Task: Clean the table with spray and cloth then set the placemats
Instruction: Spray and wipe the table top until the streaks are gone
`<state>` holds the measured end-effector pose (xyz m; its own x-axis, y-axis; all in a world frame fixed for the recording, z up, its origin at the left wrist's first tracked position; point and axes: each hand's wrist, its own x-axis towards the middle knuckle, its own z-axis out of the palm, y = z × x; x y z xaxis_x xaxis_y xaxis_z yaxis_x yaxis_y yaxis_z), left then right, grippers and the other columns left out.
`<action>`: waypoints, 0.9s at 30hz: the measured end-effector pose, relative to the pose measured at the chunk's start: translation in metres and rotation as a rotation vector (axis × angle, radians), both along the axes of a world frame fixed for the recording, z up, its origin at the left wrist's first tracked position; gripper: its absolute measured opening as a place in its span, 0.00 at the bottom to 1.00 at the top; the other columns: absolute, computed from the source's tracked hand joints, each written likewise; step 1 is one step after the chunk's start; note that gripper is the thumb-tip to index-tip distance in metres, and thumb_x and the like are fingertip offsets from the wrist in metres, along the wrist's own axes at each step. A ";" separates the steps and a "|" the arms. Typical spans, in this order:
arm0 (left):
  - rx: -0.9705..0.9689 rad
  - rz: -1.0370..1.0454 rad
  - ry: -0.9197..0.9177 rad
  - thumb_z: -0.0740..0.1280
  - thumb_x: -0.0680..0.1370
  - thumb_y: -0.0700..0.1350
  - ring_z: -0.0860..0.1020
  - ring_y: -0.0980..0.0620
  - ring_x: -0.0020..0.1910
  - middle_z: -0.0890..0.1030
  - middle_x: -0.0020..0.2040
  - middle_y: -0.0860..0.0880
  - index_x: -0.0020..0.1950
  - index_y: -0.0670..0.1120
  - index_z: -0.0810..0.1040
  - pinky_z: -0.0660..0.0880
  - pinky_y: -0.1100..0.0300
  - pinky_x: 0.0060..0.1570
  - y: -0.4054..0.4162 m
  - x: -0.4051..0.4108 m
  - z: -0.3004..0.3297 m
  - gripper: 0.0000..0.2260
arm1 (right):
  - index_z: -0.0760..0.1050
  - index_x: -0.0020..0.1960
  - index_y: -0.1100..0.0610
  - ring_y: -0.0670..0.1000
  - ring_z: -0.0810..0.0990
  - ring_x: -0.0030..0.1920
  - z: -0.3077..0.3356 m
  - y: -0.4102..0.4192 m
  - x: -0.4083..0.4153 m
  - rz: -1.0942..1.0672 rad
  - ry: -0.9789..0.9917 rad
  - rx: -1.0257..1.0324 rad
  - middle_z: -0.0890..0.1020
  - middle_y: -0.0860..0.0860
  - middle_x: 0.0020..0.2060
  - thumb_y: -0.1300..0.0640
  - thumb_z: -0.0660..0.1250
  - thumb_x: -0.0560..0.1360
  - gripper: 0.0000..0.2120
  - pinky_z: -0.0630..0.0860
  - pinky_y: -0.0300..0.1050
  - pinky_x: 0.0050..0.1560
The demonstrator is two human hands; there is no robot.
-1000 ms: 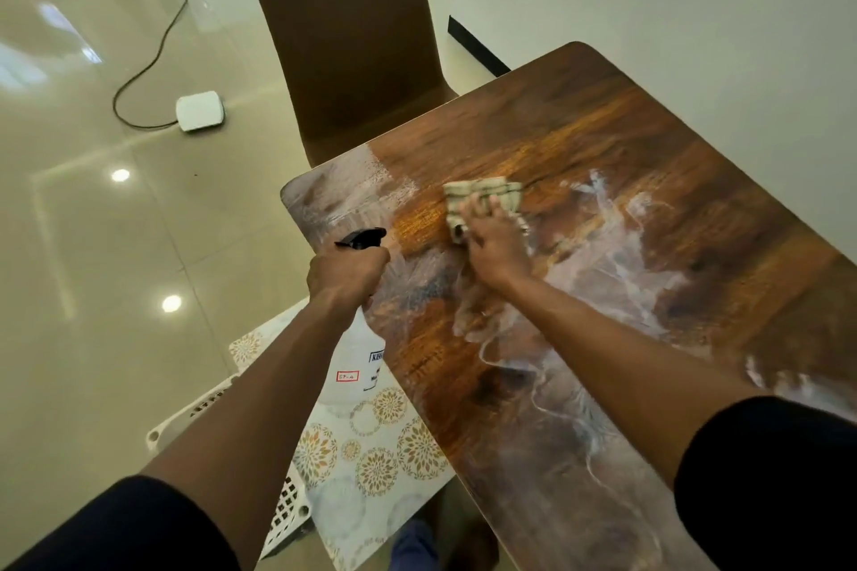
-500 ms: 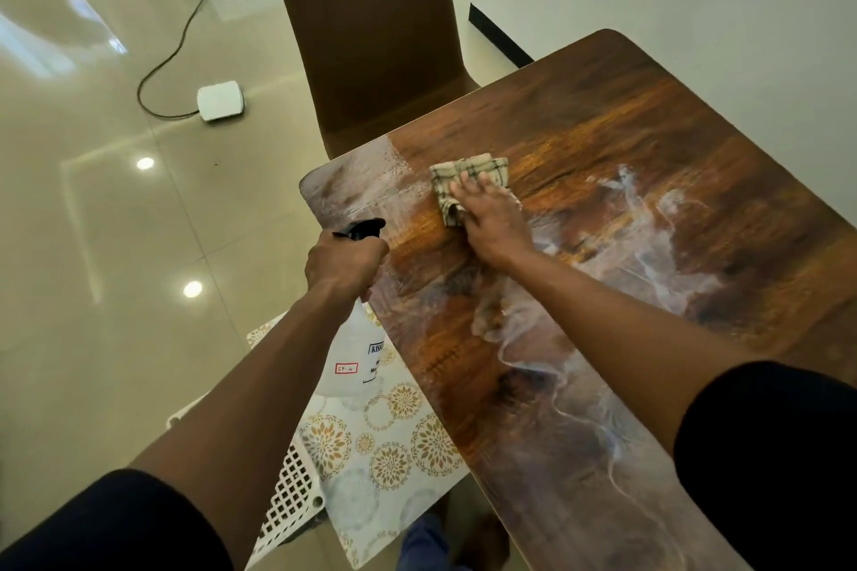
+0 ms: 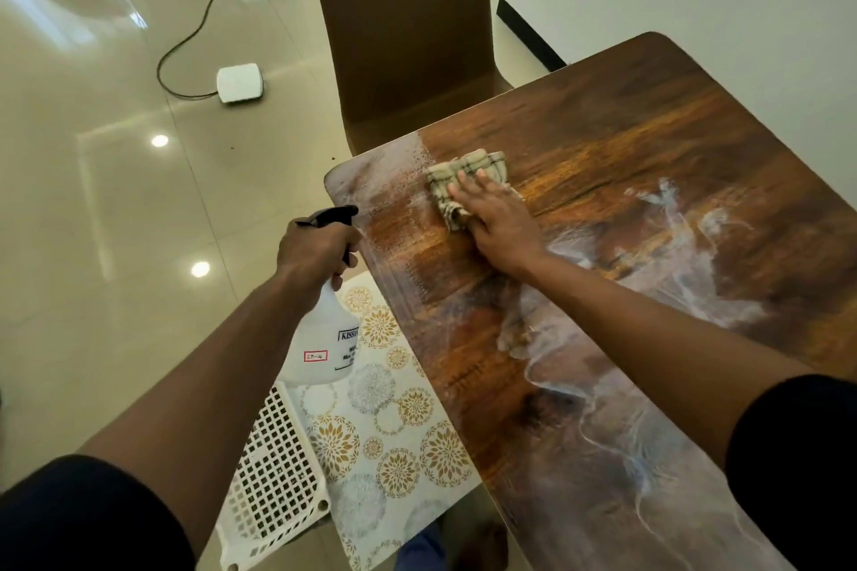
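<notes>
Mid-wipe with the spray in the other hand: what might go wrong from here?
1. The spray bottle hangs off the table edge above the floral placemat on the white basket; drips could wet it.
2. The right hand presses the checked cloth flat, so streaks nearer the wall may be missed.

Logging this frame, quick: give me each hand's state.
Left hand: closed around the spray bottle, held beside the table.
Right hand: open, fingers flat, pressing the cloth onto the table.
</notes>
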<state>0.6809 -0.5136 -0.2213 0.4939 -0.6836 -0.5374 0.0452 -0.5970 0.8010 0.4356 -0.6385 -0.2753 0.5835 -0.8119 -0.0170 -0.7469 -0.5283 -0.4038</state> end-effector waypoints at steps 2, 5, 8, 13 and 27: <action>-0.025 0.003 0.006 0.70 0.80 0.37 0.70 0.53 0.25 0.80 0.37 0.44 0.68 0.55 0.84 0.67 0.61 0.24 0.000 0.001 0.000 0.19 | 0.59 0.82 0.46 0.51 0.51 0.83 0.004 -0.013 0.014 -0.137 0.023 0.017 0.58 0.46 0.82 0.55 0.58 0.85 0.26 0.50 0.55 0.82; -0.037 0.012 0.012 0.70 0.80 0.37 0.70 0.53 0.25 0.79 0.35 0.45 0.66 0.57 0.84 0.67 0.62 0.24 -0.004 0.001 -0.001 0.19 | 0.57 0.83 0.46 0.54 0.48 0.84 0.006 -0.010 0.045 -0.273 0.062 0.002 0.55 0.48 0.83 0.53 0.56 0.86 0.25 0.46 0.55 0.81; -0.026 0.014 0.038 0.69 0.79 0.37 0.71 0.53 0.25 0.77 0.34 0.46 0.61 0.58 0.84 0.66 0.62 0.23 -0.008 0.000 -0.003 0.19 | 0.58 0.82 0.46 0.54 0.49 0.83 0.003 0.020 0.066 -0.166 0.003 -0.043 0.55 0.48 0.83 0.56 0.57 0.85 0.27 0.46 0.54 0.81; 0.011 -0.015 0.020 0.70 0.77 0.37 0.68 0.50 0.25 0.78 0.31 0.43 0.42 0.52 0.83 0.66 0.61 0.24 -0.011 -0.001 -0.003 0.10 | 0.59 0.83 0.49 0.52 0.50 0.84 -0.013 0.070 0.056 0.323 -0.068 -0.077 0.58 0.48 0.83 0.53 0.57 0.83 0.28 0.47 0.54 0.82; 0.025 -0.004 -0.012 0.73 0.78 0.40 0.70 0.51 0.25 0.81 0.32 0.45 0.44 0.46 0.85 0.68 0.60 0.25 -0.014 0.003 -0.007 0.03 | 0.58 0.83 0.47 0.54 0.49 0.84 0.004 0.004 0.063 -0.238 0.020 -0.053 0.56 0.48 0.83 0.58 0.57 0.85 0.27 0.45 0.53 0.82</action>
